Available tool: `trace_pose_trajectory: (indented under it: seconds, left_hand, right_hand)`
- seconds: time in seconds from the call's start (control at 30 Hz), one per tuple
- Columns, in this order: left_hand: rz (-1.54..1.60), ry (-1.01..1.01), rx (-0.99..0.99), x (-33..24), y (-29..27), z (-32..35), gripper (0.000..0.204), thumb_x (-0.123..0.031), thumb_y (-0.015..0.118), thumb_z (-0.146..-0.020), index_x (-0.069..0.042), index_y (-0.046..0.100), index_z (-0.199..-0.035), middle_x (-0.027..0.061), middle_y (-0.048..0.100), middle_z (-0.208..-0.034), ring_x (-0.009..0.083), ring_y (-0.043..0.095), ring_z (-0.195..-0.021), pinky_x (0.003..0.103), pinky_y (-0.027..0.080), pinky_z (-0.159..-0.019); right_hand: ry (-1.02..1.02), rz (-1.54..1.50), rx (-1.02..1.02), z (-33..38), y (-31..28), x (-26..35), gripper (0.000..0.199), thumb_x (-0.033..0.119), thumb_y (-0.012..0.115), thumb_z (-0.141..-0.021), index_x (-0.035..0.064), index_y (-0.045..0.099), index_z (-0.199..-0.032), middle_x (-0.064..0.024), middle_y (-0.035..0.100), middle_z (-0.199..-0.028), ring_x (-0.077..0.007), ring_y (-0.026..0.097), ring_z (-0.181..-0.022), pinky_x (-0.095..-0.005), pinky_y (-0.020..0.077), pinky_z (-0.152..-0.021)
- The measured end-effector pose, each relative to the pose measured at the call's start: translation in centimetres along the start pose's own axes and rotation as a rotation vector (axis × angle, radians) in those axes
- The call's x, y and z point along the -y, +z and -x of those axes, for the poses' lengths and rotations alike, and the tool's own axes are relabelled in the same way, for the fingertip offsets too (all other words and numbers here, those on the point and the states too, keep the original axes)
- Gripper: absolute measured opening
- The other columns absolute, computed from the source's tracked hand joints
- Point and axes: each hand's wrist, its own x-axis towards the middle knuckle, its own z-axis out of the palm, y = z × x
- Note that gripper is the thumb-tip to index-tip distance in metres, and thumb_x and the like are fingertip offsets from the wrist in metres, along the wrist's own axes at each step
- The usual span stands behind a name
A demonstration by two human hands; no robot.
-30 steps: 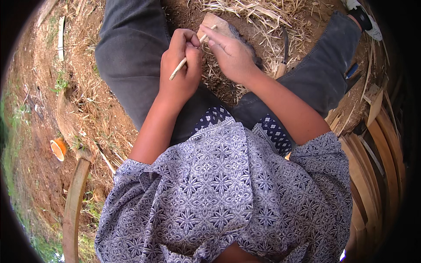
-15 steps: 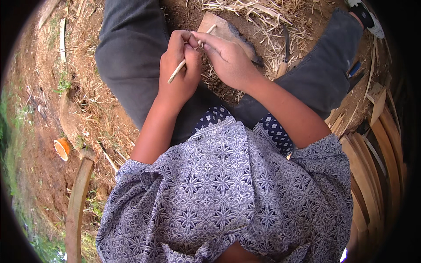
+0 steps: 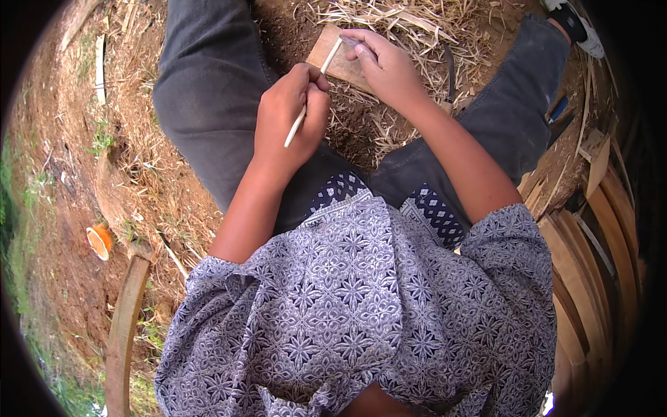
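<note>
My left hand (image 3: 295, 111) is closed round a thin, pale, peeled stick (image 3: 294, 131), whose far end slants up and to the right over a wooden board (image 3: 321, 50). At that far end my right hand (image 3: 389, 69) pinches a small dark piece (image 3: 349, 40) against or right beside the stick. Its exact kind is too small to make out. The flat brown board lies on the ground between my legs, partly covered by my right hand. A knife with a dark curved blade (image 3: 450, 73) lies beside my right leg, its handle mostly hidden.
Pale wood shavings (image 3: 410, 24) litter the soil beyond the board. Several curved wooden slats (image 3: 580, 278) are stacked at my right. A long piece of wood (image 3: 124, 333) and an orange cup-like object (image 3: 101, 241) are at my left. A blue object (image 3: 558, 109) lies past my right leg.
My right hand has moved away from my left, up and right to the stick's far end. My left hand has shifted slightly down and right with the stick.
</note>
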Motion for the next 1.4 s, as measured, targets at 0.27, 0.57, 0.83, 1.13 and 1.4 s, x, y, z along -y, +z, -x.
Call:
trace_pose_trajectory:
  seconds: [0.27, 0.57, 0.83, 1.13, 1.4]
  left_hand:
    - [0.030, -0.073, 0.022, -0.1, -0.2, -0.4, 0.029, -0.016, 0.046, -0.107, 0.002, 0.068, -0.104, 0.0079, 0.066, -0.075, 0.0127, 0.062, -0.072, 0.029, 0.049, -0.067]
    - [0.096, -0.133, -0.058, -0.3, -0.2, -0.5, 0.035, -0.023, 0.052, -0.111, 0.002, 0.072, -0.096, 0.0099, 0.069, -0.070, 0.0181, 0.068, -0.063, 0.031, 0.051, -0.060]
    - [0.100, -0.162, -0.141, -0.2, -0.1, -0.5, 0.034, -0.019, 0.051, -0.111, 0.002, 0.072, -0.093, 0.0096, 0.069, -0.067, 0.0147, 0.066, -0.059, 0.029, 0.050, -0.057]
    - [0.087, -0.174, -0.161, -0.2, -0.3, -0.3, 0.046, -0.030, 0.045, -0.114, 0.002, 0.073, -0.097, 0.0050, 0.068, -0.068, 0.0061, 0.057, -0.054, 0.022, 0.045, -0.052]
    - [0.114, -0.245, -0.167, 0.0, -0.8, -0.2, 0.047, -0.031, 0.042, -0.115, 0.002, 0.070, -0.098, 0.0048, 0.066, -0.067, 0.0060, 0.056, -0.054, 0.022, 0.045, -0.052]
  right_hand:
    - [0.029, 0.243, 0.070, -1.6, -0.6, 0.4, 0.021, 0.023, 0.066, -0.098, 0.0075, 0.075, -0.109, -0.0130, 0.072, -0.093, -0.0262, 0.070, -0.085, -0.0389, 0.0548, -0.079]
    - [-0.053, 0.156, -0.044, -2.6, 0.2, -0.7, 0.020, 0.025, 0.070, -0.094, 0.0088, 0.078, -0.102, -0.0123, 0.072, -0.097, -0.0310, 0.070, -0.092, -0.0432, 0.0556, -0.081]
    - [-0.229, 0.039, -0.003, -0.3, 1.0, 3.1, 0.018, 0.017, 0.069, -0.095, 0.0092, 0.080, -0.107, -0.0120, 0.071, -0.097, -0.0322, 0.069, -0.090, -0.0422, 0.0554, -0.082]
    - [-0.263, 0.045, -0.028, 0.1, 1.5, 3.9, 0.019, 0.015, 0.068, -0.097, 0.0053, 0.079, -0.109, -0.0121, 0.069, -0.093, -0.0272, 0.067, -0.082, -0.0390, 0.0532, -0.076]
    - [-0.289, -0.022, 0.002, 0.2, 1.8, 5.3, 0.019, 0.012, 0.067, -0.097, 0.0057, 0.079, -0.111, -0.0139, 0.070, -0.092, -0.0287, 0.069, -0.087, -0.0373, 0.0539, -0.078]
